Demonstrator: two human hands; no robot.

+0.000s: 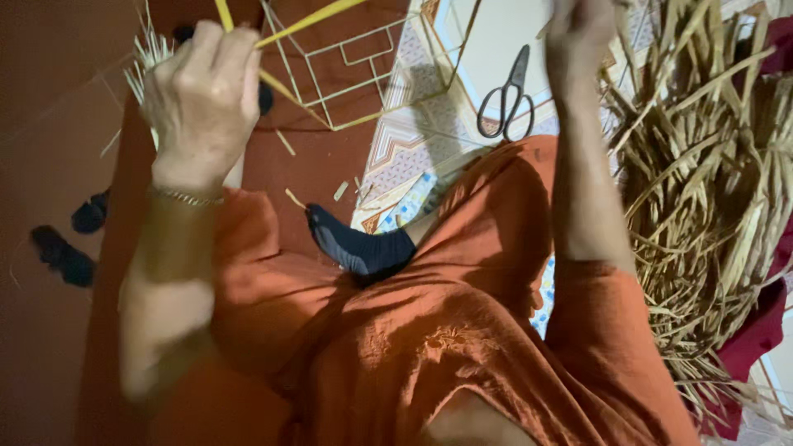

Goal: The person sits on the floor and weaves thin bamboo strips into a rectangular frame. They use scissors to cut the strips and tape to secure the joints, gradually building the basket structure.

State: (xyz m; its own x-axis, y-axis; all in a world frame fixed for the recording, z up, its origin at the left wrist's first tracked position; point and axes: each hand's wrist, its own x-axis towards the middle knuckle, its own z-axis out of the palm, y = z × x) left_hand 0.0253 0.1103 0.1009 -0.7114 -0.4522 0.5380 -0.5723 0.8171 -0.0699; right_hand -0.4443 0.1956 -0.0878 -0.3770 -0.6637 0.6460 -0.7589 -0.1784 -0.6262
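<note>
The left hand (202,95) is closed around yellow strips (310,21); the right hand (578,33) is blurred, its grip unclear, above scissors (508,99)

Left hand (202,95) fisted in grip; right hand (578,33) raised.

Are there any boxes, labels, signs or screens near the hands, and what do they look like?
None show: no package, label, sign or screen.
Left hand: grips pale yellow strips by a wire frame.
Right hand: raised, blurred, above black-handled scissors and a heap of dry straw.
</note>
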